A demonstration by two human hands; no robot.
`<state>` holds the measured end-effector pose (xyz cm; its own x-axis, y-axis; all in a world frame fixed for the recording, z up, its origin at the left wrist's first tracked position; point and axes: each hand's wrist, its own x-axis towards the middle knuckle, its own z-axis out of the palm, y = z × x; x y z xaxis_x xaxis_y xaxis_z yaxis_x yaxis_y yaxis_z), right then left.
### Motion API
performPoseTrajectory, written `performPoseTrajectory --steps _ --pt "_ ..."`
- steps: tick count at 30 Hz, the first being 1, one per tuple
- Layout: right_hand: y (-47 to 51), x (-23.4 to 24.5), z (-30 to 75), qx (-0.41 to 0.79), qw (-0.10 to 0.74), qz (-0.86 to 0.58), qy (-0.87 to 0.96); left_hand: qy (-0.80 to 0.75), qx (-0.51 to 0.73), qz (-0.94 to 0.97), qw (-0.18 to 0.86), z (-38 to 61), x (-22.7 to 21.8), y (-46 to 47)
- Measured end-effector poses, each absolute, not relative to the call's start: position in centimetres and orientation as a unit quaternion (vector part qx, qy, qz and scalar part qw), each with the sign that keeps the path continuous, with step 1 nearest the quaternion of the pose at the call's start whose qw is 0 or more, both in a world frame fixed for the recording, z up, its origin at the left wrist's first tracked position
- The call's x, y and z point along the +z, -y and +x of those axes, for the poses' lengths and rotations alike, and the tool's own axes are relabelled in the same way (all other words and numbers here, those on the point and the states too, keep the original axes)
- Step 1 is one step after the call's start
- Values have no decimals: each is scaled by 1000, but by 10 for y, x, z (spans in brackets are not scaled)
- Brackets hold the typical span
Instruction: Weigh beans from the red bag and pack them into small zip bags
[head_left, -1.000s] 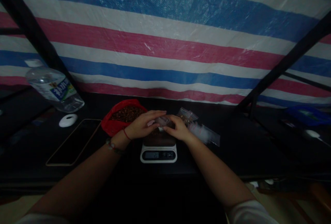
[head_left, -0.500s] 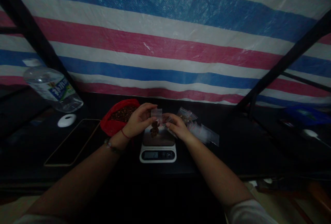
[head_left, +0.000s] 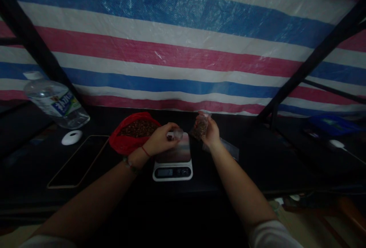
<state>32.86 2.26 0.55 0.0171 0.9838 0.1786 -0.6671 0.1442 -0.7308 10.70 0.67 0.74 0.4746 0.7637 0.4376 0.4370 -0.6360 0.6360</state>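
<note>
My left hand (head_left: 160,141) pinches a small clear bag (head_left: 176,134) with a few dark bits in it, just above the left side of the white kitchen scale (head_left: 173,162). My right hand (head_left: 212,133) is closed on another small clear bag (head_left: 200,125) filled with brown pieces, held up to the right of the scale. A red bag (head_left: 126,143) open at the top, full of brown pieces, sits left of the scale. More clear small bags (head_left: 228,148) lie on the dark table behind my right wrist.
A phone (head_left: 77,160) lies flat at the left, with a white round cap (head_left: 71,137) and a tilted water bottle (head_left: 55,103) behind it. A striped tarp (head_left: 183,49) hangs at the back. A blue object (head_left: 331,124) sits far right.
Both hands were together over the scale holding one small bag. Now they have parted: the right hand lifted a filled bag to the right, the left stayed by the scale.
</note>
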Motion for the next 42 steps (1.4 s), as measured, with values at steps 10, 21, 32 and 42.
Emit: performPoseTrajectory --steps 10,21,32,42 --pt "-23 4 333 580 647 -288 402 -358 272 874 182 104 2 -15" --pt "-23 2 334 640 607 -314 352 -298 176 923 169 73 12 -13" --pt "-27 -1 337 663 573 -327 354 -240 138 927 253 59 11 -23" --pt "-24 2 334 683 588 -313 300 -248 141 926 247 60 11 -25"
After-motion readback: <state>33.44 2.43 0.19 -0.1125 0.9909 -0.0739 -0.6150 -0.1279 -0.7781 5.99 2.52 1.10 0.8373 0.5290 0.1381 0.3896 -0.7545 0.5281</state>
